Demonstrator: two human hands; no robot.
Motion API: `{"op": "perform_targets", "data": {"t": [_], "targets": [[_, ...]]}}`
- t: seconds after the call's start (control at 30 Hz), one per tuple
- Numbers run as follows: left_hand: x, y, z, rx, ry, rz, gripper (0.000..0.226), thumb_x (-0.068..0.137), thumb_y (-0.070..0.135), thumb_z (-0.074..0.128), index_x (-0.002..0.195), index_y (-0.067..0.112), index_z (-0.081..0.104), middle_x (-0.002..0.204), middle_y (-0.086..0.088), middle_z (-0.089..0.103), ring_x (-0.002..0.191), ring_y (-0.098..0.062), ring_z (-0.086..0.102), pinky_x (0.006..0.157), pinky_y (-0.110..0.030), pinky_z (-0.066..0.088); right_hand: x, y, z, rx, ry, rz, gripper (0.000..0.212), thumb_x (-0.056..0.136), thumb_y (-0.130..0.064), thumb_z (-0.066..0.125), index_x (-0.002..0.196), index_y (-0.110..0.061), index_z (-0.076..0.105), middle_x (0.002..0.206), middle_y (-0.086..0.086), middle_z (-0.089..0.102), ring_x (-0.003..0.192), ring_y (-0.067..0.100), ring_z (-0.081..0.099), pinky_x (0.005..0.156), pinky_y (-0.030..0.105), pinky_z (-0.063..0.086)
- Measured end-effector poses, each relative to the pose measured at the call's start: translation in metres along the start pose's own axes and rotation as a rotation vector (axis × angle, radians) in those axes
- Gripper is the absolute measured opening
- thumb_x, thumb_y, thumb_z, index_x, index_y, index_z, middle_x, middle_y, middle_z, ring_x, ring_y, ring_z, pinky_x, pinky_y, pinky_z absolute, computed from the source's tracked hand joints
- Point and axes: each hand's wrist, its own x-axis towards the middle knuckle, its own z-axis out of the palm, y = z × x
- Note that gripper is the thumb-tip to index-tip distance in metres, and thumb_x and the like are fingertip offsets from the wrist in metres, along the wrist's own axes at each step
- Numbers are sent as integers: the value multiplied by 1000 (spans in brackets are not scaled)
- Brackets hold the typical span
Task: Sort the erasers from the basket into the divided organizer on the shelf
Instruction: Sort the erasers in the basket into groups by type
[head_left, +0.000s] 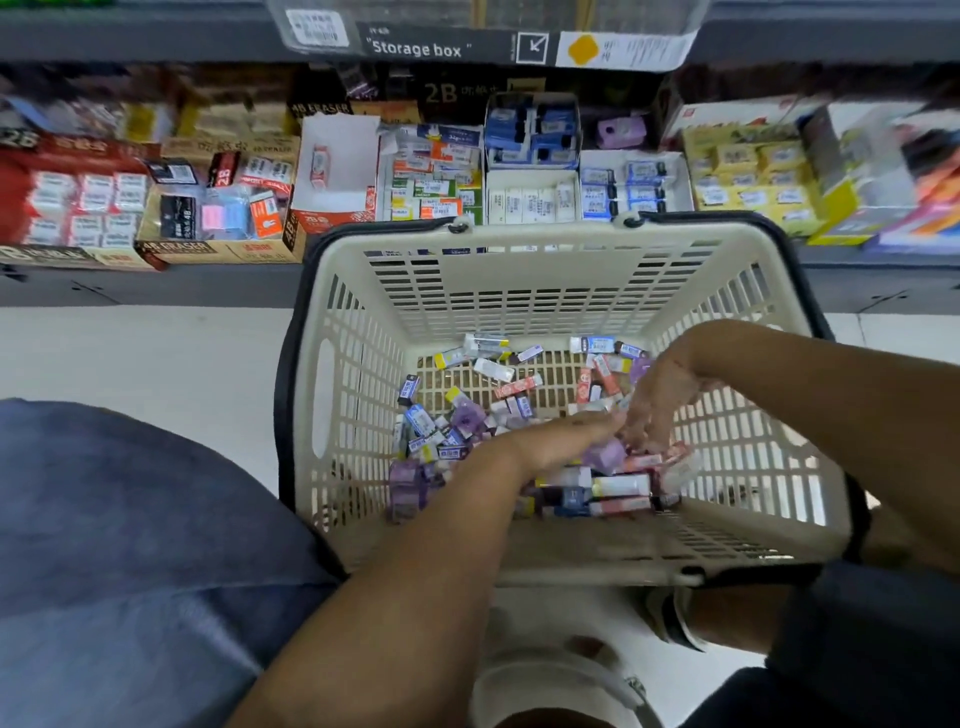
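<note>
**Head view.** Your basket (519, 236) stands on the floor (130, 358) in front of the low shelf (156, 293), with its far rim just beside the shelf edge. The erasers (467, 415) lie loose in a heap on the basket bottom, thickest toward the near side and thinner toward the far wall. Their sleeves are white, blue, purple, yellow and pink-red.

Both your hands are inside the basket, over the right part of the heap.
- **Left hand** (561, 441): it reaches in from the near side, palm down. The fingers are straight and together, resting on the erasers and holding nothing.
- **Right hand** (657, 405): it comes in over the right wall with the wrist bent, fingers pointing down into the heap beside the tip of the left hand. It is blurred, so you cannot tell whether it pinches an eraser.

A purple eraser (605, 456) lies just below where the two hands meet.

On the shelf, the organizer (532, 174) sits behind the basket's far rim. Its compartments hold rows of erasers: blue at the back, white in front, blue-and-white to the right, mixed orange and green to the left. Cardboard boxes (218, 252) of erasers stand to its left and yellow packs (748, 176) to its right. A label (421, 48) reading "Storage box" hangs on the shelf above.
</note>
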Motion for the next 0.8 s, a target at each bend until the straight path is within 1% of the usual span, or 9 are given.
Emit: {"op": "perform_targets", "data": {"t": [0.07, 0.1, 0.17, 0.27, 0.37, 0.47, 0.57, 0.67, 0.8], "targets": [[-3, -2, -2, -90, -17, 10, 59, 94, 62, 36, 146, 34, 33, 155, 5, 30, 139, -20, 34, 112, -43, 28, -1, -19, -12, -30, 176, -42, 49, 91, -34, 59, 135, -15, 49, 137, 6, 51, 127, 27, 46, 108, 40, 38], [-3, -6, -6, -111, 75, 16, 55, 93, 61, 42, 141, 33, 43, 151, 2, 37, 131, -21, 43, 108, -43, 35, -1, -31, -17, -37, 322, -96, 42, 92, -31, 59, 130, -13, 53, 122, 4, 59, 110, 23, 56, 93, 29, 50], [0, -21, -23, -139, 463, 46, 37, 96, 43, 48, 123, 22, 61, 133, -6, 58, 108, -20, 58, 94, -33, 45, 9, -50, -29, 122, 629, -221, 39, 90, -29, 62, 126, -14, 57, 108, -3, 61, 91, 15, 56, 72, 20, 49], [-3, -55, -53, 60, 1016, -73, 33, 98, 32, 45, 121, 16, 62, 126, -11, 57, 110, -27, 54, 92, -35, 44, 35, -82, -35, 228, 809, -370, 54, 85, -35, 67, 135, -24, 48, 142, 2, 43, 124, 22, 46, 102, 38, 41], [-4, -87, -65, 140, 939, -385, 49, 98, 42, 38, 139, 14, 44, 145, -16, 35, 133, -35, 32, 108, -46, 30, 61, -117, -28, 149, 768, -471, 70, 85, -39, 66, 146, -28, 32, 156, 1, 17, 141, 24, 24, 115, 43, 25], [-3, -97, -60, 192, 843, -501, 61, 98, 46, 32, 148, 11, 25, 155, -16, 15, 141, -34, 14, 115, -46, 15, 79, -130, -20, 42, 783, -462, 84, 81, -45, 69, 149, -37, 21, 159, -3, -5, 145, 26, 10, 118, 46, 7], [-10, -93, -50, 166, 871, -559, 71, 96, 51, 37, 151, 11, 14, 157, -15, 5, 143, -35, 11, 113, -49, 16, 87, -121, -14, -159, 810, -376, 89, 76, -60, 66, 148, -44, 15, 153, 3, 15, 142, 29, 15, 114, 48, 6], [-13, -94, -46, 102, 877, -588, 76, 93, 54, 44, 149, 11, 16, 151, -20, 16, 134, -41, 30, 111, -48, 27, 85, -108, -13, -262, 745, -347, 85, 76, -69, 58, 146, -43, 17, 149, 3, 29, 141, 29, 20, 112, 50, 13], [-3, -93, -40, 223, 687, -613, 80, 89, 69, 36, 148, 16, 24, 154, -20, 10, 141, -40, 15, 113, -50, 19, 82, -97, -5, -366, 655, -280, 74, 80, -68, 54, 144, -42, 26, 155, 6, 11, 145, 30, 1, 114, 53, 7]]}}
